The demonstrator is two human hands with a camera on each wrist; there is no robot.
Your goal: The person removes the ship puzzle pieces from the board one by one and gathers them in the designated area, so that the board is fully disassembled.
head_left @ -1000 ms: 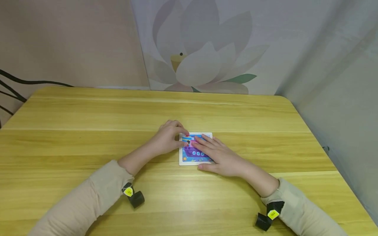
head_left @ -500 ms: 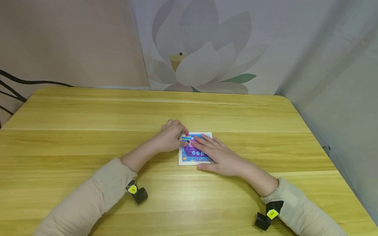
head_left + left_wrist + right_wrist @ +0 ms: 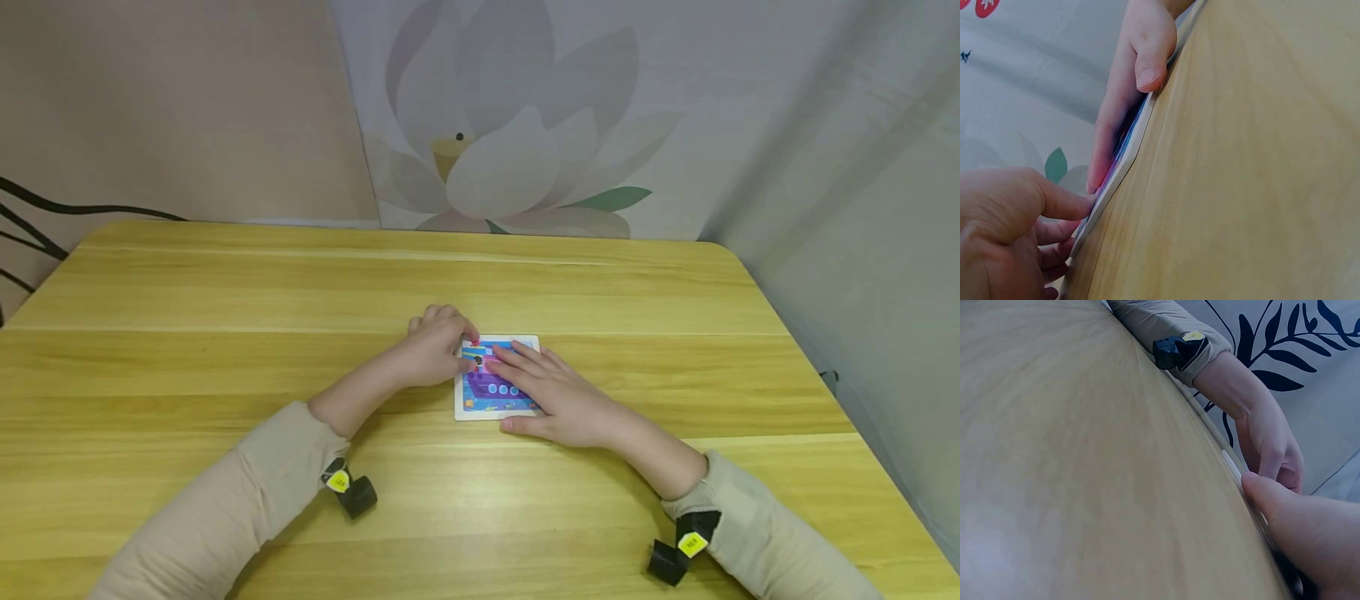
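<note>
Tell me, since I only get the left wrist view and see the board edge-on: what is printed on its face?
Observer: The puzzle board shows a purple shape with pale circles on blue, inside a white border.
Operator: How does the flat hand lie across it?
Observer: The right hand covers the board's right half, fingers pointing to its far-left corner.
Operator: And the near hand?
Observer: The left hand has curled fingertips on that corner.

Wooden table (image 3: 225,358), lotus-print curtain (image 3: 525,125)
</note>
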